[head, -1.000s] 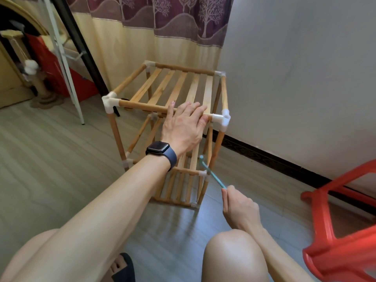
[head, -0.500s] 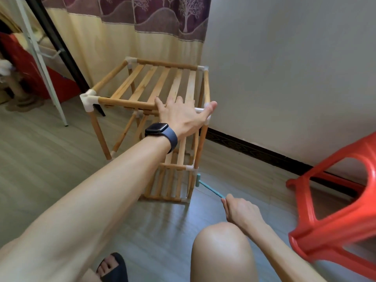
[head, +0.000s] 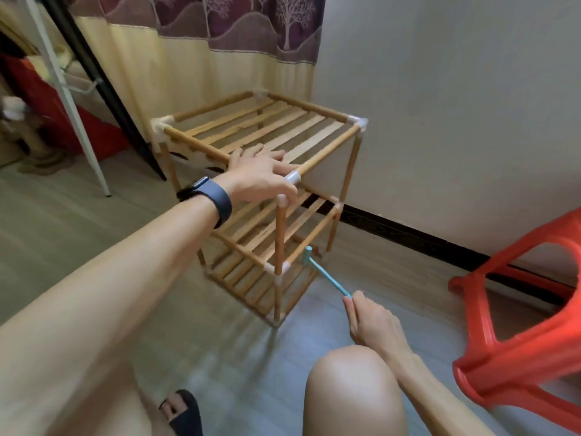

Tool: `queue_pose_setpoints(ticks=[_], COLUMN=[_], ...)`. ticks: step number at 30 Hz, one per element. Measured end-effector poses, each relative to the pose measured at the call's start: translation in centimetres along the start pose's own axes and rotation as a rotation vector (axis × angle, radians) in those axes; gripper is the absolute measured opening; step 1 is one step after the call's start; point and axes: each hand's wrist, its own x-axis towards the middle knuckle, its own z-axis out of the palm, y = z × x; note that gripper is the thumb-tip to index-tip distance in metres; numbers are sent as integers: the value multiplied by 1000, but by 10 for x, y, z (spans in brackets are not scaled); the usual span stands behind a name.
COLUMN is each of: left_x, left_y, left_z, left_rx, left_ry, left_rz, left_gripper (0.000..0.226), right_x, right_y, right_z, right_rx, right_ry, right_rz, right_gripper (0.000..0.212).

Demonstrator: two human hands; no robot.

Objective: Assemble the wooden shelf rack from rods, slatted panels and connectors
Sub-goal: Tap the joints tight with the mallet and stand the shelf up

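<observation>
On floor, rack upright, long axis vertical; left hand flat atop corner; right hand grips hammer.

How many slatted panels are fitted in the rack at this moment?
3: the top panel, where the left hand rests at its near corner; the middle panel halfway down; and the bottom panel, lowest. None appears hidden.

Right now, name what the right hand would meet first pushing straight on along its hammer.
Likely the middle-tier side rod of the wooden slatted shelf rack; the small blue hammer head sits just before it, depth unclear.
</observation>
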Motion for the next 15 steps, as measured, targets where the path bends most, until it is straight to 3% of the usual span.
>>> queue_pose_setpoints(ticks=[3,6,9,12,15], left_x=[-10,-20,-21,-19,-15], left_y=[-17,-23,-20,-20,-27], left_z=[2,4,4,7,11], left_rx=[3,-146,-151,-158,-158], left_ry=[76,182,212,234,230], left_rz=[30,11,-16,-15,-10], left_gripper=[76,90,72,51,51], right_x=[9,15,22,25,21], right_y=[-24,-46,-56,-59,-61], right_z=[10,14,13,3,3], right_rx=[-21,-55,-88,16,245], right_ry=[-74,-136,-107,41,307], right_rz=[-71,-112,-133,-180,-191], right_gripper=[31,32,32,33,37])
